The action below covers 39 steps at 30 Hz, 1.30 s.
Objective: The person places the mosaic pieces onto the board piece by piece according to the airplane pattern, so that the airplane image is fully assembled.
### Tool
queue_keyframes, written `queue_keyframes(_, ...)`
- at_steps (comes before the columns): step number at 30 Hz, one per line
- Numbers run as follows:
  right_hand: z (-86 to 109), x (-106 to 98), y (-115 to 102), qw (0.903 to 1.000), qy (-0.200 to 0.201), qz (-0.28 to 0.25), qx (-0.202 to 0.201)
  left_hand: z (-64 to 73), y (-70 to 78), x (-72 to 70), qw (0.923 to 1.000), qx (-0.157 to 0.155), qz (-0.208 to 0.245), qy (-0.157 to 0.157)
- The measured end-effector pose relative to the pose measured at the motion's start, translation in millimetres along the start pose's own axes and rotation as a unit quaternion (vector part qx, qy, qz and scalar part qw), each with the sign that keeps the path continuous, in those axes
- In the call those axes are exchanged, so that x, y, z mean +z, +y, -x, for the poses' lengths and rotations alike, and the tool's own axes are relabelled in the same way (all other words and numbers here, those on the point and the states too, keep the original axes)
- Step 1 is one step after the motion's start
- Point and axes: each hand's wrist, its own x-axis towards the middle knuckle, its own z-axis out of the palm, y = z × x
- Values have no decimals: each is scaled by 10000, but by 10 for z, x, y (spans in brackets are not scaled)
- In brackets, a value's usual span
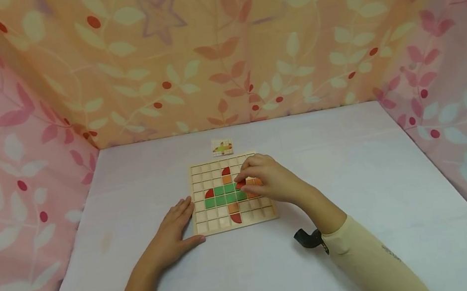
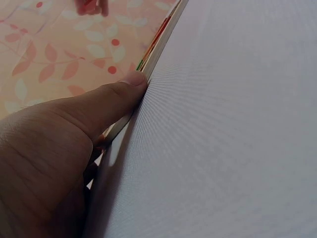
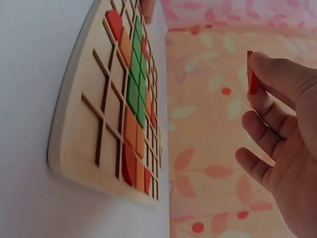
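Observation:
A square wooden grid board [image 1: 205, 228] lies on the white table. Green square tiles [image 1: 221, 200] form a block across its middle, with orange tiles [image 1: 233, 209] and rounded red tiles [image 1: 236, 218] around them. My right hand [image 1: 271, 177] is over the board's right half and pinches a red tile [image 3: 252, 74] between thumb and index finger; the right wrist view shows it off the board. My left hand [image 1: 173, 235] rests at the board's near left corner, fingers along the left edge and thumb [image 2: 116, 96] against the near edge.
A small pattern card [image 1: 222, 147] lies just beyond the board's far edge. Floral cloth walls [image 1: 220, 57] stand behind and on both sides of the table. Black wrist straps [image 1: 308, 238] sit by both cuffs.

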Motion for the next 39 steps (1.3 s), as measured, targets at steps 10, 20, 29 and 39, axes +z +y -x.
queue_keyframes(10, -334, 391, -133, 9997, -93, 223, -52, -20, 8, -5, 10000, 79, -20, -35)
queue_keyframes(20, -607, 742, -269, 9983, -318, 476, -82, -12, -22, -11, 9996, 289, -54, 41)
queue_keyframes(29, -682, 1033, -234, 9953, -588, 762, 97, -2, -33, -3, 9997, 229, -34, -2)
queue_keyframes(39, -730, 1140, -220, 9936, -633, 905, 216, 13, -33, -44, 9998, 204, -28, 8)
